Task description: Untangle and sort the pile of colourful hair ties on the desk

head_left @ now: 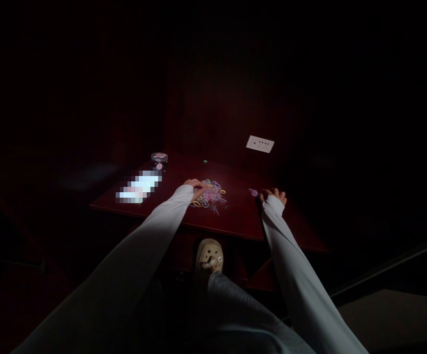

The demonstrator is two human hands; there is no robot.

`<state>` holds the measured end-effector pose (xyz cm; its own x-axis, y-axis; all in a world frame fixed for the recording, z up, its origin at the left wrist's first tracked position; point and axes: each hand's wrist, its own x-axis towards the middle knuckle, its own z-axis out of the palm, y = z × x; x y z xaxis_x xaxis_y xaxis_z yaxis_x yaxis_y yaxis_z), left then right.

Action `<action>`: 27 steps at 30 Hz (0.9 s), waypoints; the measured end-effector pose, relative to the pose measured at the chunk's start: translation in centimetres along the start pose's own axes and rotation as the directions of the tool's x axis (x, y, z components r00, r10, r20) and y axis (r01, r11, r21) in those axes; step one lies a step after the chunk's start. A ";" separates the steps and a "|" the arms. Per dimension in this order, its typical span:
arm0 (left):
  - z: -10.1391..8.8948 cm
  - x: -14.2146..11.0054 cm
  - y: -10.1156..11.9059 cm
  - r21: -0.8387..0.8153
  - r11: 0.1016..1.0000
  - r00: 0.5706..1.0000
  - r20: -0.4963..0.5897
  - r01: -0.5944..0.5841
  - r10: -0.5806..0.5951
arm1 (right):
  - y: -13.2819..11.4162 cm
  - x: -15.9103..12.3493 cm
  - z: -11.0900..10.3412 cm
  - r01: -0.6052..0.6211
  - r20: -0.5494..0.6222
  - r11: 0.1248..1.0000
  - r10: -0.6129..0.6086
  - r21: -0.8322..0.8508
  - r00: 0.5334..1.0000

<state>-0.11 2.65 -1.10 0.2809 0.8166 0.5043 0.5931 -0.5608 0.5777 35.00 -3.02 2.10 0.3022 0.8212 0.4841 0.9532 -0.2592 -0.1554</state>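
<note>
Atop the table (237,219) | my left hand (195,190): curled on the loops (209,195), grip unclear | my right hand (273,195): open, empty, near a purple loop (253,192)

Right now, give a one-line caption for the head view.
Left hand touches a pile of pastel loops; right hand rests on the dark red table.

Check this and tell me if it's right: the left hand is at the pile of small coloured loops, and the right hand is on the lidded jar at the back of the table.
Wrong on one point: the right hand is not on the lidded jar. It is on the table, just right of a small purple cluster, as the head view shows. The left hand is at the pile of small coloured loops, as you said.
</note>
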 end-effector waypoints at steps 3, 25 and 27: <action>0.3 0.0 -0.1 0.010 1.000 1.000 -0.024 0.010 -0.010 | 0.6 0.0 0.3 -0.174 -0.035 0.983 0.176 0.051 0.984; -0.7 -0.7 1.3 0.160 0.946 0.956 -0.127 0.282 -0.263 | -8.2 -2.5 1.2 0.494 -0.068 0.804 -0.502 0.330 0.862; -0.7 -0.7 1.4 0.168 0.953 0.967 -0.088 0.253 -0.241 | -10.1 -2.9 1.5 0.492 -0.070 0.759 -0.515 0.426 0.854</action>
<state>-0.04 1.16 -0.17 0.0622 0.9124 0.4045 0.7632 -0.3047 0.5699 24.46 -2.01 0.94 -0.2325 0.7993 0.5541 0.8711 0.4245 -0.2468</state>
